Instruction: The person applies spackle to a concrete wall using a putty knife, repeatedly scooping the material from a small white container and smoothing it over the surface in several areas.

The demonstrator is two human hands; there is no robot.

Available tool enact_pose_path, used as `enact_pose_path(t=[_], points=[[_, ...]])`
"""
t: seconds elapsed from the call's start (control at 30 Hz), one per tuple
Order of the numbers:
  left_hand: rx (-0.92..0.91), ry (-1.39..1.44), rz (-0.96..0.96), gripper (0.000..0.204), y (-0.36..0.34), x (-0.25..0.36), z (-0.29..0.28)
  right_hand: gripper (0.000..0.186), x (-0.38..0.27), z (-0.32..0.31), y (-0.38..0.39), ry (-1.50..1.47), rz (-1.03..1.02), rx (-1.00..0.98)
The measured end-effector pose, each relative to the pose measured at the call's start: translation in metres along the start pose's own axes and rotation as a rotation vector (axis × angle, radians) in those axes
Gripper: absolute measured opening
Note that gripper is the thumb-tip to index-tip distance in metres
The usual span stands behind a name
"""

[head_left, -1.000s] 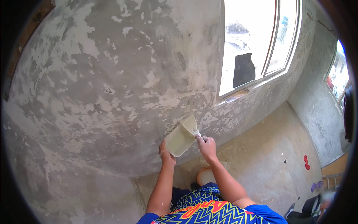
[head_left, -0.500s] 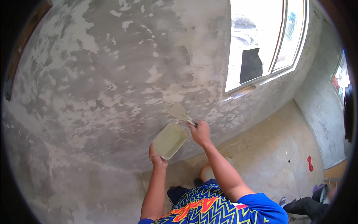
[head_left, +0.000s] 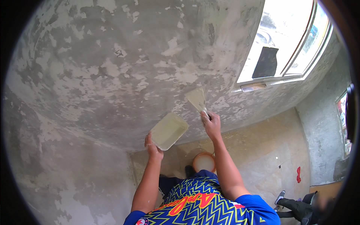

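Note:
My left hand (head_left: 153, 146) is closed around the near left corner of a shallow rectangular tray (head_left: 169, 131), pale and smeared with greenish-cream putty. Its open top is tilted toward me. In my right hand (head_left: 212, 122) is the handle of a putty knife (head_left: 196, 99), its wide blade pointing up and coated in the same pale putty. The blade is in front of the patchy grey wall (head_left: 123, 90); whether it touches the wall I cannot tell. Knife and tray are apart, the knife up and to the right of the tray.
An orange-rimmed bucket (head_left: 204, 162) of whitish stuff stands on the floor by my feet. A window (head_left: 285, 41) with a small block (head_left: 253, 87) on its sill is at upper right. A red scrap (head_left: 298, 174) lies on the floor near another person's legs (head_left: 296, 206).
My right hand has swung the putty knife to the right, away from the tray, and its blade now points more upward. The view has shifted, bringing the bucket into sight.

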State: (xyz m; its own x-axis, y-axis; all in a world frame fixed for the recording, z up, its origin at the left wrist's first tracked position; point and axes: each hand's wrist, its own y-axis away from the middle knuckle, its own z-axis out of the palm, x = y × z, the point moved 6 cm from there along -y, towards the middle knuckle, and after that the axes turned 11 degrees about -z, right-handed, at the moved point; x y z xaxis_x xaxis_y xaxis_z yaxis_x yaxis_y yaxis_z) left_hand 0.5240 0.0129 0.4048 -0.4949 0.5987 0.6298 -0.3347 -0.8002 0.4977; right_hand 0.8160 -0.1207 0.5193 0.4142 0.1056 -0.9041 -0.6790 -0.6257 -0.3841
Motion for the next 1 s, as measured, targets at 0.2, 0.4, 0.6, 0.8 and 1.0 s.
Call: enact_pose_path(t=[0.2, 0.4, 0.6, 0.8, 1.0], points=[[-0.02, -0.003, 0.079, 0.051, -0.004, 0.016, -0.007, 0.04, 0.034, 0.037, -0.047, 0.087, -0.139, 0.027], [0.069, 0.113, 0.12, 0.04, 0.019, 0.053, -0.041, 0.045, 0.124, 0.046, 0.029, 0.275, 0.027, 0.039], [0.123, 0.074, 0.087, 0.052, 0.012, 0.029, -0.05, 0.049, 0.184, 0.014, 0.1, -0.007, 0.278, 0.171], [0.096, 0.14, 0.056, 0.042, 0.025, 0.013, -0.036, 0.041, 0.025, 0.018, 0.05, 0.096, -0.169, 0.115], [0.029, 0.051, 0.048, 0.046, 0.01, 0.0, -0.025, 0.033, -0.04, 0.037, -0.01, 0.321, -0.191, 0.087]])
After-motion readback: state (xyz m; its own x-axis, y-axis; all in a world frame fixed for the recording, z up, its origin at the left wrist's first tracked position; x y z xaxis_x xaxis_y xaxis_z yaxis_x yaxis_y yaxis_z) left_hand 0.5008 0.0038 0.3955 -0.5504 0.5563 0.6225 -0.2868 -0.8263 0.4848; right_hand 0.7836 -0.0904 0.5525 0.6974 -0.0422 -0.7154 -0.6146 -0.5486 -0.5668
